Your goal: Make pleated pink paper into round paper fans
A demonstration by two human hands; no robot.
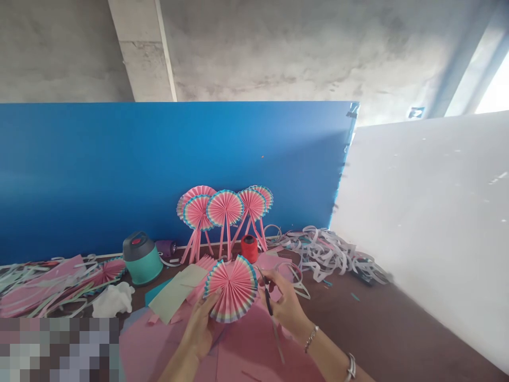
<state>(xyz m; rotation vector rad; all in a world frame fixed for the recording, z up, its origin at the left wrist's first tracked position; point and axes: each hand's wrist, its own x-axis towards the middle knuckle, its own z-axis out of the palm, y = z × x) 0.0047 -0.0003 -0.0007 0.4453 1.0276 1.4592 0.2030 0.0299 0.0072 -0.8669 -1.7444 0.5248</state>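
In the head view, my left hand (pixel 201 323) grips a round pleated paper fan (pixel 231 297) by its lower left edge, thumb on the front. The fan is pink, with a pale rainbow rim and a slit at the top. Close to the fan's right edge, my right hand (pixel 284 300) is closed around a slim dark-handled tool (pixel 268 301) with a thin metal end pointing up. Fingers partly hide the tool, so its exact kind is unclear. Under both hands lie pink paper sheets (pixel 254 347).
Several finished paper fans (pixel 225 208) lean against a blue panel (pixel 119 170). Before them stands a red thread spool (pixel 249 249). A teal container (pixel 143 260) with a grey lid stands left. Paper strips (pixel 322 249) are heaped right; a white wall (pixel 429 223) borders that side.
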